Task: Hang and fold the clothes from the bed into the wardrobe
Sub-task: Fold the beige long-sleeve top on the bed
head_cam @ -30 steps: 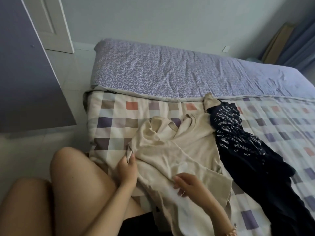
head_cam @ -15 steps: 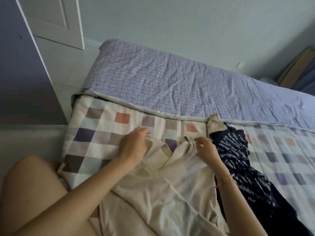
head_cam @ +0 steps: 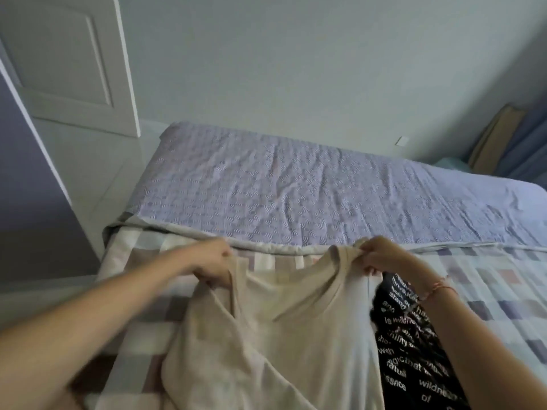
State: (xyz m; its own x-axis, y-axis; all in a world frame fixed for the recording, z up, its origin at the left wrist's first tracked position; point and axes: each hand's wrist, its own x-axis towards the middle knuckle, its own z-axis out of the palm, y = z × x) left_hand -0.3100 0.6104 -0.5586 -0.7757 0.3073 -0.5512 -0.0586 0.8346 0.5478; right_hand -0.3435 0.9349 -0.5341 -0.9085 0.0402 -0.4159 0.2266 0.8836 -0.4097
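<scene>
Head view shows us a clear change within the last second. Before, both hands were low on the beige T-shirt [head_cam: 296,335], near its side and hem; half a second ago they were reaching up toward the collar. Now they are at the shoulders, one on each side of the neckline, and the cloth between them is pulled straight.

We judge that the shirt is being taken by the shoulders, either to spread it flat for folding or to lift it for a hanger. It is still on the bed, lying on the checked quilt [head_cam: 488,291], with its top edge near the border of the purple patterned sheet [head_cam: 296,196]. Its right side touches the black garment with white lettering [head_cam: 414,350], which lies just beside it and partly under our right forearm. So the work on this shirt is only at the start.

Both arms are stretched forward over the bed. The right hand [head_cam: 381,258], with a thin bracelet [head_cam: 438,288] at the wrist, has the knuckles up and the fingers curled, and it pinches the right shoulder of the shirt. The left hand [head_cam: 213,264] is blurred by motion; it seems to grip the left shoulder with curled fingers, but we cannot tell the single fingers.
</scene>
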